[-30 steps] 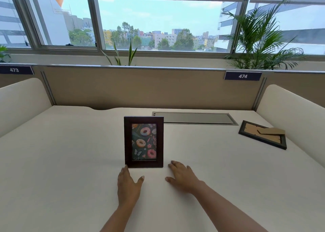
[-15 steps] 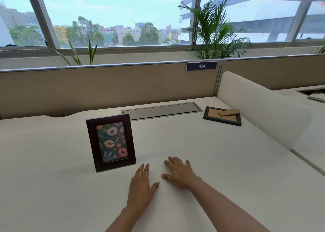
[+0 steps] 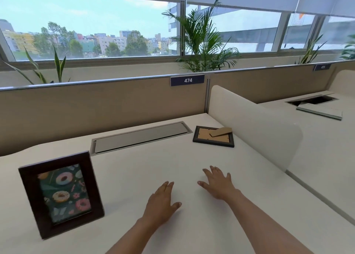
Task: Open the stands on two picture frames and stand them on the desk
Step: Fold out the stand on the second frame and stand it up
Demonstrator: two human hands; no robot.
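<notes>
1. Hands first: my left hand (image 3: 161, 201) and my right hand (image 3: 218, 184) both lie flat on the white desk top (image 3: 134, 167). The fingers are straight and a little spread and hold nothing. The two hands are near each other but apart.
2. To the left of the left hand, the dark brown wooden picture frame with the doughnut print (image 3: 61, 194) stands upright and leans slightly back. I judge this half of the task done.
3. Well apart, ahead and to the right, just beside the cream side divider (image 3: 253, 126), the black picture frame (image 3: 213, 136) lies face down. Its brown cardboard stand (image 3: 221, 131) seems partly lifted from the back.
4. For the step in hand I would reach with the right hand, which is closer, and take this frame by its edge.
5. I would open the stand fully with the other hand, gently, because I think a cardboard hinge can tear.
6. I would set it on the plain surface, away from the grey metal cable lid (image 3: 140, 136), so it does not tip.
</notes>
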